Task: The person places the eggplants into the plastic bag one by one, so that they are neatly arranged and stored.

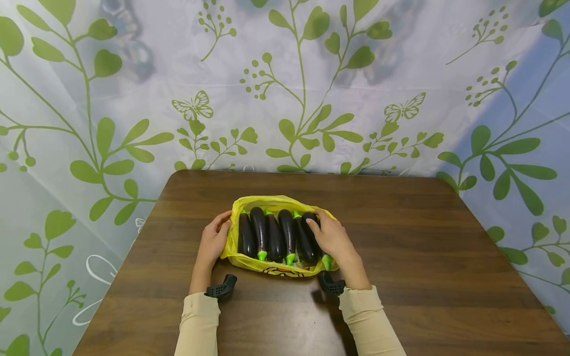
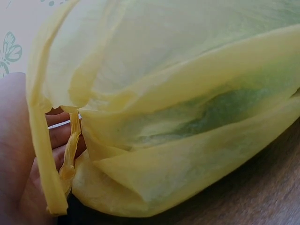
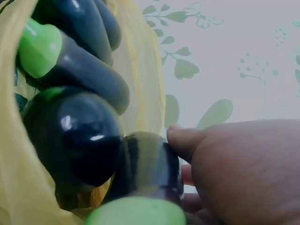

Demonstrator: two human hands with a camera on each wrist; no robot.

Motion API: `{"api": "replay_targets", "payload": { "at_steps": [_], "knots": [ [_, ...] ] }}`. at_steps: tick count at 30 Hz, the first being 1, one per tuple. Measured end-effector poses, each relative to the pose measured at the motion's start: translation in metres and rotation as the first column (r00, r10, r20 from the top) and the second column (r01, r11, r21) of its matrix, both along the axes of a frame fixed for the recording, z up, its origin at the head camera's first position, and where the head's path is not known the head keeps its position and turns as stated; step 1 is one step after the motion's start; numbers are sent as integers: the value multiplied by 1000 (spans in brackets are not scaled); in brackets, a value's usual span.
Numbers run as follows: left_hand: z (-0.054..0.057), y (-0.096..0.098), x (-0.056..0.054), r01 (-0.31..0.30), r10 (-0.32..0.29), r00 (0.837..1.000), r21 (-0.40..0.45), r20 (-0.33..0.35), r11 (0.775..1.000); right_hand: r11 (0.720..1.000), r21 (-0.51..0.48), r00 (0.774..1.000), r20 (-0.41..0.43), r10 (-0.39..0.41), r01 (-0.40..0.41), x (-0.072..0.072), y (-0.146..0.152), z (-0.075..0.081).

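A yellow plastic bag [image 1: 231, 242] lies with its mouth spread wide, and several dark, glossy eggplants [image 1: 275, 237] with bright green caps sit side by side in it. At the bag's left edge, my left hand [image 1: 215, 240] grips the plastic; its fingers show partly behind a bag handle [image 2: 44, 154] in the left wrist view. On the other side, my right hand [image 1: 334, 237] holds the rightmost eggplant [image 3: 145, 161], thumb on its near side and fingers partly hidden behind it. That eggplant's green cap [image 1: 327, 262] points toward me.
Everything stands on a brown wood-grain table [image 1: 401, 237] with rounded far corners. Behind it hangs a pale curtain [image 1: 249, 123] printed with green leaves and butterflies. Dark wrist mounts [image 1: 222, 288] sit at both cuffs.
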State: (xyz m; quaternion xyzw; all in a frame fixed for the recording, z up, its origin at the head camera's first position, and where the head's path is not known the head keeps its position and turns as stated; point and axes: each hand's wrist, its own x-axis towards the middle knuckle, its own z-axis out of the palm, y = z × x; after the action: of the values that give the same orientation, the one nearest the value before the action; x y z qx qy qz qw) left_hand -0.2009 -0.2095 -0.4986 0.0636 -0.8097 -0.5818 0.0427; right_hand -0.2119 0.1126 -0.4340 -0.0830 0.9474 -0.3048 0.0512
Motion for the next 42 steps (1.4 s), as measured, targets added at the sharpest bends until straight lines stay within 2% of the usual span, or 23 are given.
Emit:
{"api": "replay_targets", "payload": {
  "at_steps": [5, 8, 11, 13, 20, 24, 28, 35, 39, 42],
  "knots": [
    [1, 0, -1, -2, 2, 1000, 7, 3, 1000, 1000, 12, 1000, 2, -18, 18, 0, -2, 1],
    [1, -1, -1, -4, 4, 1000, 2, 11, 1000, 1000, -17, 995, 102, -6, 8, 0, -1, 4],
    [2, -1, -2, -4, 4, 1000, 1, 18, 1000, 998, -58, 976, 216, 26, -14, 1, 1, 9],
    [2, -1, -2, -4, 4, 1000, 2, 22, 1000, 997, -75, 965, 259, 43, -24, 2, 3, 11],
    [4, 0, -3, -3, 3, 1000, 0, 12, 1000, 993, 14, 981, 159, 112, -115, 4, 8, 15],
    [5, 0, -3, -3, 3, 1000, 0, 7, 1000, 992, 40, 986, 125, 111, -116, 2, 5, 14],
    [5, 0, -1, 2, -2, 1000, 9, 14, 1000, 994, 38, 988, 119, 99, -104, 2, 3, 16],
    [5, 0, -1, 3, -4, 1000, 21, 25, 1000, 989, 36, 988, 74, 139, -142, 6, 11, 28],
    [4, 0, 0, 2, -3, 1000, 18, 27, 1000, 985, 77, 986, 78, 149, -155, 11, 20, 37],
    [3, -1, 0, 8, -8, 999, 16, 36, 1000, 984, 80, 982, 117, 147, -157, 15, 26, 41]
  ]
}}
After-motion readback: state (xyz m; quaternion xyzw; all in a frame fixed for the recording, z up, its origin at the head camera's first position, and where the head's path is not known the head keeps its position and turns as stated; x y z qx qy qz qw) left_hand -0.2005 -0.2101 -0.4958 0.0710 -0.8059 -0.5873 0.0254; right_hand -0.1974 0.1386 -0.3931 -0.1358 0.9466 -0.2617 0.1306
